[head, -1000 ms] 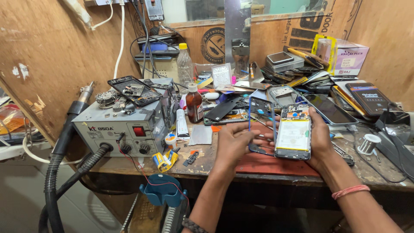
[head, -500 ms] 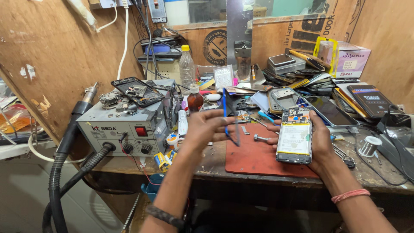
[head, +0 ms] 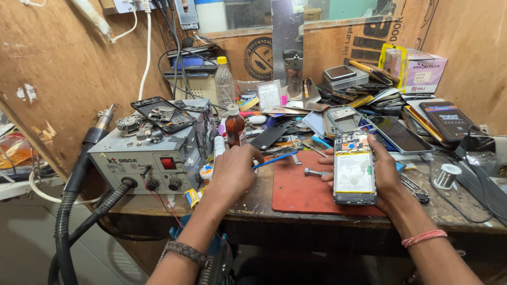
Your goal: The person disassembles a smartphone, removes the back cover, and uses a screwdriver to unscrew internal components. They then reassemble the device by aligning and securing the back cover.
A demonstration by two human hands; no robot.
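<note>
Opened phone [head: 354, 171] in right hand [head: 381, 171]; blue tool [head: 274, 159] in left hand [head: 235, 170].

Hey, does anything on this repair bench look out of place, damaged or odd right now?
Yes. The phone in the right hand has its back cover off, insides exposed. Another opened phone lies tilted on top of the grey hot-air station. The left hand holds blue tweezers over a cluttered table.
</note>
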